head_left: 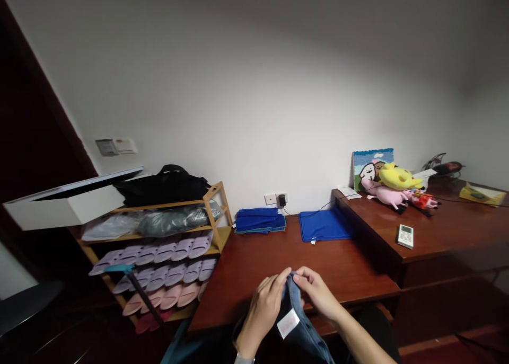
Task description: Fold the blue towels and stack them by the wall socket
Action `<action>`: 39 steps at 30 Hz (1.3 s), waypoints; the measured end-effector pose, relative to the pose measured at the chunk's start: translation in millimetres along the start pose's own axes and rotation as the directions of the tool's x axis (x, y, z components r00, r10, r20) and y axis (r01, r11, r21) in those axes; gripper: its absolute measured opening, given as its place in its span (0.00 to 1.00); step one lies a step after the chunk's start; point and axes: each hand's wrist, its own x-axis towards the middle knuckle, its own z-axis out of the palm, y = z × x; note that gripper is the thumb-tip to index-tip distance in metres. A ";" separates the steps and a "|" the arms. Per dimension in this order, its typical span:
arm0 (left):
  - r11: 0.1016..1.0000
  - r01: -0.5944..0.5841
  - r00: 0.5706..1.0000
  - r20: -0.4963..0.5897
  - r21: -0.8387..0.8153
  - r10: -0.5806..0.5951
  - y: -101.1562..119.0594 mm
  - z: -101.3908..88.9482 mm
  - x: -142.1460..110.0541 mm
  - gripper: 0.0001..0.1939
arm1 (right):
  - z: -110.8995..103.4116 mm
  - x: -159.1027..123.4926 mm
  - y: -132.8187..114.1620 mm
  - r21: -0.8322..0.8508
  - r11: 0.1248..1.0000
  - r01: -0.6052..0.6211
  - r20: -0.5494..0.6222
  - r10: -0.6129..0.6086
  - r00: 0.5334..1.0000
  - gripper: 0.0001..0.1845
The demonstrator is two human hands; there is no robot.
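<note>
A blue denim garment hangs from both my hands at the front edge of the table, its lower part running out of the bottom of the view. My left hand is closed on its upper edge from the left. From the right, my right hand pinches the same edge, with the fingertips of both hands almost meeting. A white label with faint print shows on the garment's inner side. Which kind of denim garment it is, I cannot tell.
Folded blue cloths and a flat blue cloth lie along the table's back. Rightward, a higher desk bears plush toys and a white remote. A shoe rack with slippers stands left.
</note>
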 end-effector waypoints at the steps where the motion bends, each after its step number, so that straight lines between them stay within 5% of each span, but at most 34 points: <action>1: 1.000 -0.023 1.000 -0.016 0.013 0.024 0.3 -2.0 1.0 0.23 | 0.9 -1.2 -2.6 0.016 1.000 0.001 -0.003 -0.001 1.000 0.32; 11: 0.967 -0.149 0.966 -0.180 0.209 0.187 5.7 -16.2 -1.0 0.27 | 17.9 -12.5 -18.5 0.165 0.986 -0.033 -0.029 0.038 0.999 0.30; 17: 0.952 -0.285 0.919 -0.251 0.117 0.305 29.6 -21.0 0.6 0.28 | 29.8 -25.3 -18.7 0.138 0.990 0.023 -0.038 -0.018 0.999 0.28; 22: 0.974 -0.218 0.916 -0.333 0.055 0.224 39.4 -23.4 1.2 0.19 | 33.7 -28.8 -18.4 0.101 0.994 0.031 -0.054 -0.025 0.998 0.29; 27: 1.000 -0.014 0.869 -0.494 0.017 0.021 16.2 -42.1 5.1 0.08 | 9.1 -22.3 -37.2 0.109 0.991 0.073 -0.168 -0.054 0.984 0.30; 30: 0.961 0.213 0.777 -0.566 -0.178 -0.277 -13.8 -64.7 5.2 0.04 | -27.3 -21.8 -60.7 0.147 0.963 0.228 -0.407 -0.151 0.901 0.29; 33: 0.805 0.379 0.575 -0.565 -0.457 -0.592 -47.1 -91.9 0.4 0.07 | -71.1 -28.9 -85.4 0.145 0.899 0.414 -0.660 -0.223 0.717 0.23; 37: 0.666 0.427 0.323 -0.584 -0.612 -0.744 -82.6 -124.1 -14.3 0.10 | -114.2 -45.1 -110.0 0.110 0.835 0.540 -0.820 -0.231 0.524 0.17; 39: 0.631 0.469 0.257 -0.588 -0.618 -0.767 -94.6 -135.5 -22.5 0.11 | -123.7 -53.2 -119.4 0.088 0.817 0.570 -0.852 -0.234 0.468 0.16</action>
